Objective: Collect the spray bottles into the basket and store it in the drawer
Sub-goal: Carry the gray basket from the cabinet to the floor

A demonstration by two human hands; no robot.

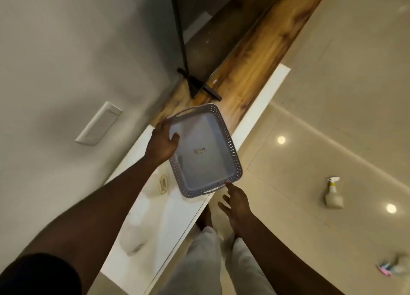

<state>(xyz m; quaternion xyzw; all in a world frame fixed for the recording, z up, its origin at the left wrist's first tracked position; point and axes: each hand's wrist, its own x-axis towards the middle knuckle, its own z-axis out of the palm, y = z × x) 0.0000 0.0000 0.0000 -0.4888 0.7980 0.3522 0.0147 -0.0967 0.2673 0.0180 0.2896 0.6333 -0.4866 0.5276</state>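
Observation:
A grey perforated basket (230, 152) with nothing in it is held over the edge of the white counter (155, 223). My left hand (160, 145) grips the basket's left rim, thumb inside. My right hand (236, 202) is open just below the basket's near corner, a fingertip at or almost at the rim. A white spray bottle (332, 194) with a yellow collar lies on the floor to the right. A second spray bottle (393, 267) with a pink trigger lies blurred at the lower right. No drawer can be made out.
A TV (199, 39) on black feet stands on a wooden shelf top (255, 61) beyond the basket. A small round object (163, 183) sits on the counter. A wall switch plate (98, 123) is at left. My legs in light trousers stand beside the counter on glossy tiles (332, 117).

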